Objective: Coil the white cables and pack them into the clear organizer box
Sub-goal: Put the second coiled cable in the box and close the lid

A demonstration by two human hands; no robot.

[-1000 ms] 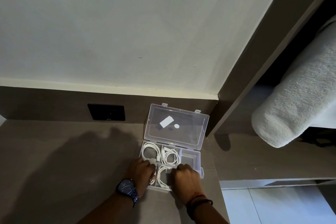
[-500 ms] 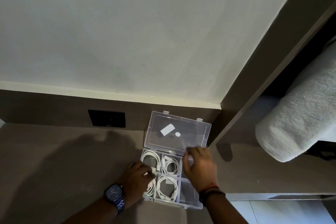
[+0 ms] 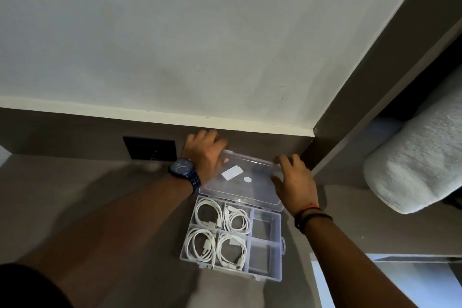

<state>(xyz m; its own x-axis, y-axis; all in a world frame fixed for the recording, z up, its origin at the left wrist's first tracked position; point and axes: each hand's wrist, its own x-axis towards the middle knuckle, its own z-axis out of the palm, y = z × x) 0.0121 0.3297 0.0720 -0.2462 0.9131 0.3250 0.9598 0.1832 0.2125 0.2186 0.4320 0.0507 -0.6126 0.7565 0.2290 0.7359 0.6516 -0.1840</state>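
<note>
Both hands moved from compartments to clear hinged lid | left hand, right hand grasp its far corners | four coiled white cables packed in clear plastic organizer box; closing remains

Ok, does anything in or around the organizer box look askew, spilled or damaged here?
Mostly tidy. Four coiled white cables sit in separate compartments of the clear organizer box. One oddity: a cable end from the near-left coil appears to stick out over the front wall and could catch the lid, which both hands hold.
</note>
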